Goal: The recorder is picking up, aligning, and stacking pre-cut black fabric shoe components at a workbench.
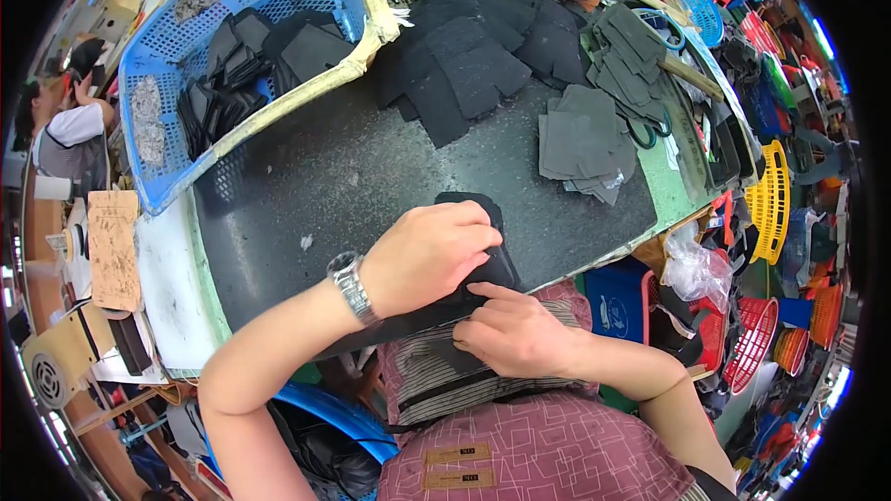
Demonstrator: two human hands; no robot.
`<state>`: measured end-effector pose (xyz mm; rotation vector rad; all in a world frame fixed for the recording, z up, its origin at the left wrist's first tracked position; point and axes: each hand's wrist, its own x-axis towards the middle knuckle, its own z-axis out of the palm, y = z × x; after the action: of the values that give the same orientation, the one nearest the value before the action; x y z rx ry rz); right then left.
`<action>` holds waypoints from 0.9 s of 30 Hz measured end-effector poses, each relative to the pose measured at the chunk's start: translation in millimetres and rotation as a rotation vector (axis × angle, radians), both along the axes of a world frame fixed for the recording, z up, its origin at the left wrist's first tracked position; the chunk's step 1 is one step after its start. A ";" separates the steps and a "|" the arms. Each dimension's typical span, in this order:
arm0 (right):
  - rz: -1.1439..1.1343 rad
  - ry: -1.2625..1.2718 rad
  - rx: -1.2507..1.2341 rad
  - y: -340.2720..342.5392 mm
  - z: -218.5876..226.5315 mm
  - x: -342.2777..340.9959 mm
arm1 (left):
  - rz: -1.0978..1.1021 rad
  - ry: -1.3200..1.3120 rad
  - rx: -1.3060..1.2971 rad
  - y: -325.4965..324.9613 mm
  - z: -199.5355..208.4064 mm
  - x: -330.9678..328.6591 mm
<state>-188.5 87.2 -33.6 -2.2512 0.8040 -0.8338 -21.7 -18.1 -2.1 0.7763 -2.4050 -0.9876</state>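
Observation:
Near the front edge of the dark work board [316, 176], a black flat piece [501, 264] with rounded corners lies partly under my hands. My left hand [427, 255], with a metal watch at the wrist, is closed with its fingers curled down on this piece. My right hand [512, 332] is closed at the board's edge, thumb and fingers pinching. A dark grey flap [453, 351] sticks out from its fingers over my lap. Whether this flap joins the black piece is hidden by my hands.
Fanned black pieces [464, 60] lie at the back, with grey stacks [583, 144] to their right. A blue basket [153, 56] holding black pieces stands at the left. Scissors [650, 133] lie by the stacks. Coloured baskets [768, 202] stand beyond the right edge.

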 end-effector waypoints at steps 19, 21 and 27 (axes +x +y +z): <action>0.054 0.256 -0.395 7.8 -11.5 -9.1 | -0.679 -1.166 -0.135 17.7 30.4 -113.6; 0.036 0.037 0.044 7.0 -7.8 -5.9 | -0.448 -0.710 -0.234 12.6 3.1 -69.9; -0.032 -0.206 0.180 -11.1 -7.0 -7.0 | 0.294 -0.610 -0.837 -60.2 29.5 39.9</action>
<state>-195.5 76.1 -40.6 -1.9634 0.7868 -0.9509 18.2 -78.3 27.3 1.1283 -2.6969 0.4475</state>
